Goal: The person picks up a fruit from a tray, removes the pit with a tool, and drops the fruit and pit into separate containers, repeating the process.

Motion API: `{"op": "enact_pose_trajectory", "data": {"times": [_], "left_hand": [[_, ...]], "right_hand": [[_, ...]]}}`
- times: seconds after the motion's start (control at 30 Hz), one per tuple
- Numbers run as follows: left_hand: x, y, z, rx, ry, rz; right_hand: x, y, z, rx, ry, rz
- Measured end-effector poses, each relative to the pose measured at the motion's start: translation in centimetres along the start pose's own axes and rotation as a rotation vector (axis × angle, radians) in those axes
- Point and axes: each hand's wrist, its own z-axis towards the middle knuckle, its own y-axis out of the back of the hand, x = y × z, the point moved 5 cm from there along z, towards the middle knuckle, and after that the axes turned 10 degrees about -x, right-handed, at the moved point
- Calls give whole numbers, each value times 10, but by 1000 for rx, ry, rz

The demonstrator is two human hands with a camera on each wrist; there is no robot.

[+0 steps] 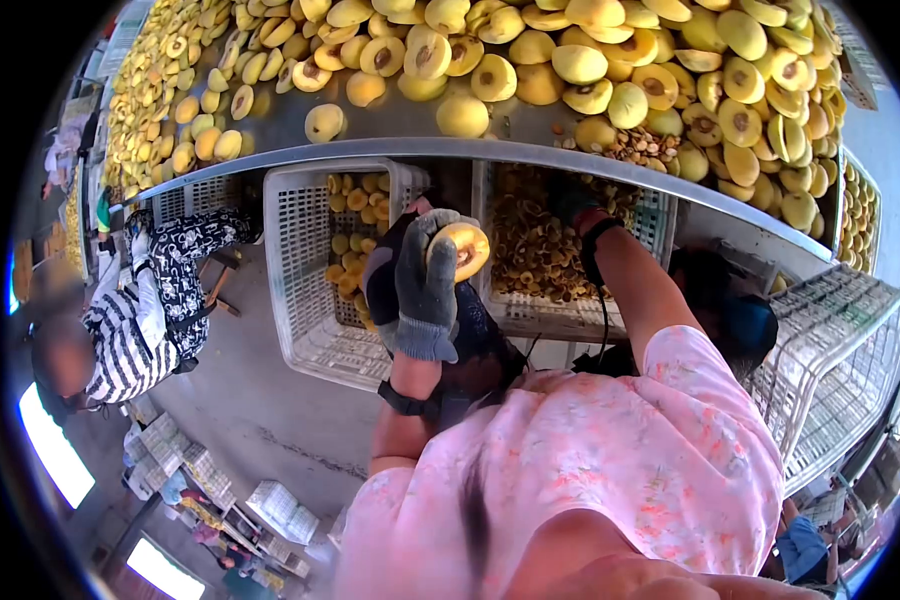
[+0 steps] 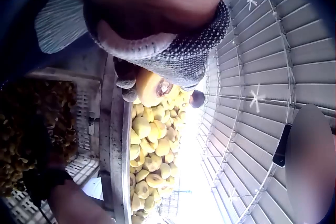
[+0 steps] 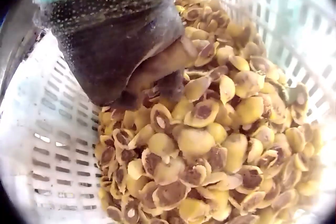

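My left hand, in a grey knit glove, holds a yellow peach half up in front of my chest. Its cut face with the brown pit hollow shows in the head view; in the left wrist view the peach half sits against the gloved fingertips. My right hand, in a dark glove with a bare finger showing, reaches down into a white crate heaped with small yellow-brown peach scraps. Its fingers are low over the scraps, partly hidden, and I cannot tell whether they hold anything.
A metal table ahead is piled with peach halves and some loose pits. To the left stands a second white crate with peach halves inside. An upturned-looking crate is at right. Another person sits at left.
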Motion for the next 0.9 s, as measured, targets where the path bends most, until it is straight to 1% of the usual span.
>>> {"op": "enact_pose_trajectory", "data": {"times": [0.13, 0.23, 0.37, 0.43, 0.5, 0.6, 0.67, 0.73, 0.8, 0.83, 0.87, 0.9], "left_hand": [[8, -5, 2, 38, 11, 29], [9, -11, 5, 67, 7, 37], [11, -11, -4, 109, -6, 82], [11, -2, -19, 188, -8, 173], [18, 19, -52, 363, -15, 388], [18, 44, -99, 510, -16, 557], [10, 48, -110, 479, -94, 590], [-2, 44, -117, 461, -318, 665], [-25, 31, -105, 345, -57, 239], [-43, 17, -93, 289, 72, 26], [-61, 1, -81, 233, 203, -187], [-75, -13, -73, 177, 333, -401]], "right_hand": [[-12, -17, 16, -112, 21, 34], [-18, -17, 18, -210, 50, 80], [-14, -1, 1, -335, 175, 157], [-7, 10, -22, -279, 250, 105], [1, 23, -45, -206, 297, 44], [29, 62, -90, -209, 362, 148], [44, 101, -139, -64, 58, 605], [64, 127, -194, -90, 8, 852], [90, 151, -241, -291, 225, 882], [109, 170, -262, -341, 316, 758], [119, 175, -278, -410, 354, 677], [123, 173, -287, -405, 338, 563]]}}
